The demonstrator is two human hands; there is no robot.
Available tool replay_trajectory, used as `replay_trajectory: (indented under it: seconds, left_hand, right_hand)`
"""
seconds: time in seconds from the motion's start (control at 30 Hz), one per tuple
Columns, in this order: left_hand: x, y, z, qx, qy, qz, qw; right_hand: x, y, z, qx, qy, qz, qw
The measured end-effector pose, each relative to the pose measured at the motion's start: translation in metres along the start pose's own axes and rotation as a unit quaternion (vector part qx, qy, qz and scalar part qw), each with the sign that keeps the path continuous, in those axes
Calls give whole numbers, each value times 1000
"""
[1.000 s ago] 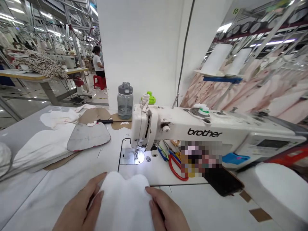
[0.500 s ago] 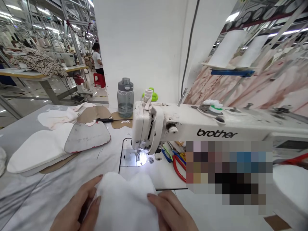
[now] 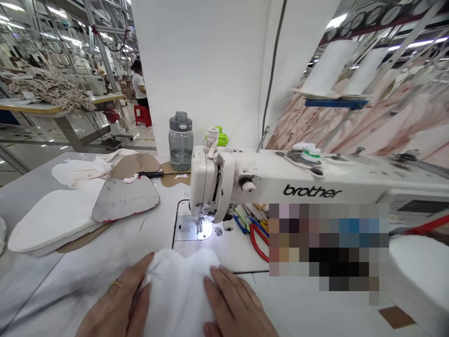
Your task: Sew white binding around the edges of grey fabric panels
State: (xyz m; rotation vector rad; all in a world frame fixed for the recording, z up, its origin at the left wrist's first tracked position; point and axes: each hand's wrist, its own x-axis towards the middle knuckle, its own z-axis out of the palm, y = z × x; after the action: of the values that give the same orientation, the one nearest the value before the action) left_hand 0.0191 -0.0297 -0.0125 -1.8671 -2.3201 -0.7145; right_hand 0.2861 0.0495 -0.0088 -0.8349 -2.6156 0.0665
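Note:
A soft white fabric piece (image 3: 180,290) with two rounded lobes at its far edge lies on the table in front of the sewing machine (image 3: 213,187). My left hand (image 3: 121,297), a ring on one finger, grips its left edge between thumb and fingers. On the right side, my right hand (image 3: 235,299) rests on the fabric with its fingers stretched out. The metal needle plate (image 3: 187,228), lit by the machine's lamp, is just beyond the fabric, apart from it.
White cut pieces (image 3: 45,220) and a grey template (image 3: 126,199) lie on the left. A water bottle (image 3: 181,142) stands behind the machine head. Red-handled scissors (image 3: 258,243) lie under the arm. A person (image 3: 139,84) is in the background.
My right hand has shifted left onto the fabric and its fingers have straightened. The fabric looks narrower, with a fold down its middle. The view has moved slightly.

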Motion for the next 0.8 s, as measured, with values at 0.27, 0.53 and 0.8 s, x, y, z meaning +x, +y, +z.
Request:
replay_trajectory:
  seconds: [0.27, 0.53, 0.8]
  left_hand:
    - [-8, 29, -29, 110, 85, 285, 948]
    - [-27, 8, -21, 99, 52, 289, 951]
    - [-29, 13, -19, 121, 20, 330, 936]
  right_hand:
    - [0, -2, -21, 16, -48, -11, 999]
    - [5, -8, -31, 5, -11, 38, 999]
    - [22, -15, -42, 50, -148, 25, 987]
